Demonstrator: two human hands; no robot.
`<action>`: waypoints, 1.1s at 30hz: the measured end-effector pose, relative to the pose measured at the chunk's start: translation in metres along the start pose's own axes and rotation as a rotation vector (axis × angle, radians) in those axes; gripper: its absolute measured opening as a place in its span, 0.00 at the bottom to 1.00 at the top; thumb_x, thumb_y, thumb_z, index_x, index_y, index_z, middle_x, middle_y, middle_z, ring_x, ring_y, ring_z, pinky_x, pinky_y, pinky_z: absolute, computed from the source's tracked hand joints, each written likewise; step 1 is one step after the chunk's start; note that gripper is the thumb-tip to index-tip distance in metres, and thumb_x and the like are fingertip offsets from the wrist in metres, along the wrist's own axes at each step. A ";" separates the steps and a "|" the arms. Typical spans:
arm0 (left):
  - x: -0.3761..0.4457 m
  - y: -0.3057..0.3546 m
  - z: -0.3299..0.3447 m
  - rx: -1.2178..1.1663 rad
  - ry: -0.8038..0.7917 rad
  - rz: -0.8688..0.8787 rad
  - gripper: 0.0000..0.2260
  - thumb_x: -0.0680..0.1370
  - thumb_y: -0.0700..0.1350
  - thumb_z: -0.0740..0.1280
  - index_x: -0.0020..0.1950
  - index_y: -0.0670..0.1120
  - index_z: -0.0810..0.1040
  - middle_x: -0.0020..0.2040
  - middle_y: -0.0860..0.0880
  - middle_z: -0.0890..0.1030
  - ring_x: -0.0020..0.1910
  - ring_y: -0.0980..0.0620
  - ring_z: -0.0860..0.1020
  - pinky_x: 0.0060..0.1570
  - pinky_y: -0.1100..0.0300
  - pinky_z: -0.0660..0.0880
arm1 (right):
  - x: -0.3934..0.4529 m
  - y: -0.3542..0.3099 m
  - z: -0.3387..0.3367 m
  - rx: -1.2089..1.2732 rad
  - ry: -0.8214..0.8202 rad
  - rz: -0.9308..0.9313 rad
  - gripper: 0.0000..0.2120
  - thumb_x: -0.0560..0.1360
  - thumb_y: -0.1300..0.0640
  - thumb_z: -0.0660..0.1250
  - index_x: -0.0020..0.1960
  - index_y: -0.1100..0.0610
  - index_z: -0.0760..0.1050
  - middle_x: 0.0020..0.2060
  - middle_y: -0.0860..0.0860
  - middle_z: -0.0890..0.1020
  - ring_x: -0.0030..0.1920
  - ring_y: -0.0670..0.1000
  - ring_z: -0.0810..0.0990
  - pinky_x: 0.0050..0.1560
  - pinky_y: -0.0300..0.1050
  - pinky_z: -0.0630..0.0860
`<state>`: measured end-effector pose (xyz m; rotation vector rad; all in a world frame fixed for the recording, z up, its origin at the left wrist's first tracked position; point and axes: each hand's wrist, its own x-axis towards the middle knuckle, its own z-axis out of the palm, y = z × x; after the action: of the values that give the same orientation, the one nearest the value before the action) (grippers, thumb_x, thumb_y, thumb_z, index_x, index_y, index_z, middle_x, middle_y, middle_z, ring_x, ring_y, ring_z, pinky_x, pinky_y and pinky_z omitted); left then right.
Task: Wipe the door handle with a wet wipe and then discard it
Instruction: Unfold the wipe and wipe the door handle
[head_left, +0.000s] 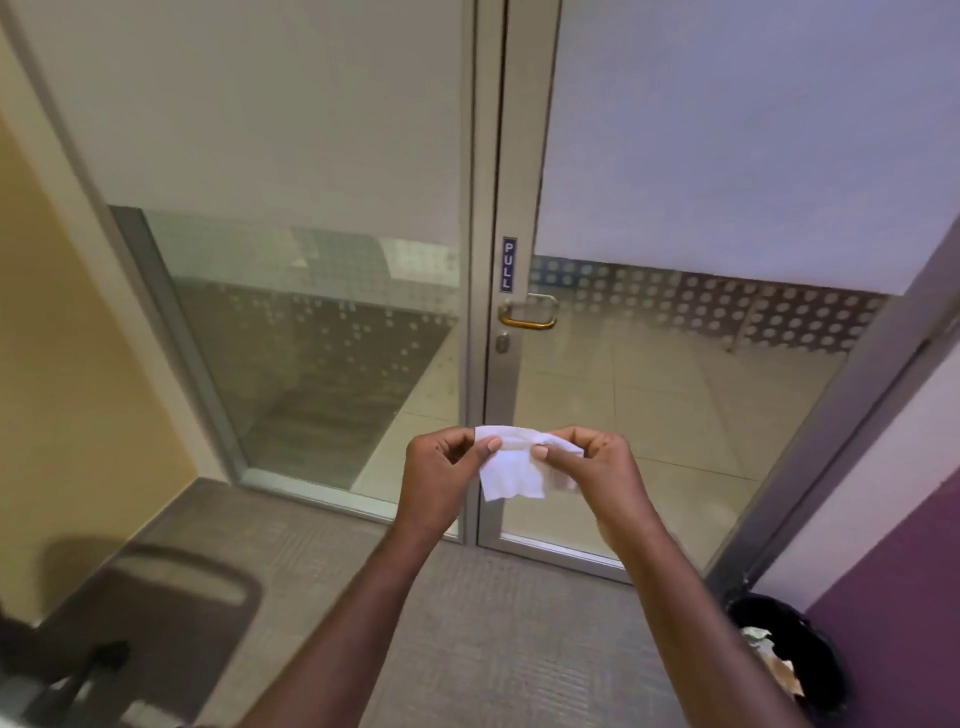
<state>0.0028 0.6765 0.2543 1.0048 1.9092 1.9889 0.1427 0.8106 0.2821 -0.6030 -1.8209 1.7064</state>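
While both arms reach out in front of the glass door, the thin white wet wipe (511, 467) hangs stretched between the hands. Left hand (441, 467) pinches its left top edge between thumb and fingers; right hand (597, 467) pinches the right edge the same way. Up ahead, well beyond the hands, sits the curved brass-coloured metal door handle (527, 312), under a blue PULL sign (508, 264). Down at the right, a black waste bin (789, 654).

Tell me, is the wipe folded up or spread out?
Partly spread: the wet wipe hangs between the left hand and right hand, top edge still bunched.
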 end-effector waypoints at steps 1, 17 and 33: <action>0.008 -0.003 0.011 -0.009 0.012 -0.010 0.08 0.74 0.48 0.74 0.41 0.44 0.87 0.33 0.48 0.81 0.34 0.53 0.74 0.36 0.57 0.71 | 0.009 0.003 -0.009 0.050 0.028 0.017 0.03 0.73 0.65 0.75 0.42 0.58 0.85 0.35 0.53 0.86 0.34 0.49 0.81 0.34 0.37 0.75; 0.247 -0.136 0.097 -0.025 0.055 -0.181 0.04 0.72 0.42 0.79 0.39 0.47 0.86 0.26 0.55 0.81 0.24 0.57 0.75 0.29 0.64 0.73 | 0.249 0.080 -0.056 0.011 0.370 0.116 0.05 0.74 0.67 0.73 0.44 0.59 0.84 0.35 0.51 0.86 0.35 0.47 0.83 0.36 0.42 0.81; 0.442 -0.220 0.141 0.446 0.054 -0.075 0.10 0.67 0.46 0.80 0.35 0.49 0.80 0.34 0.57 0.76 0.33 0.55 0.77 0.37 0.57 0.76 | 0.466 0.136 -0.068 -0.348 0.569 0.142 0.10 0.68 0.60 0.78 0.42 0.49 0.80 0.34 0.47 0.80 0.34 0.48 0.78 0.38 0.42 0.72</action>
<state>-0.3102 1.0770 0.1805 0.9614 2.4459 1.5968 -0.1624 1.1836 0.1947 -1.2440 -1.6778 1.1300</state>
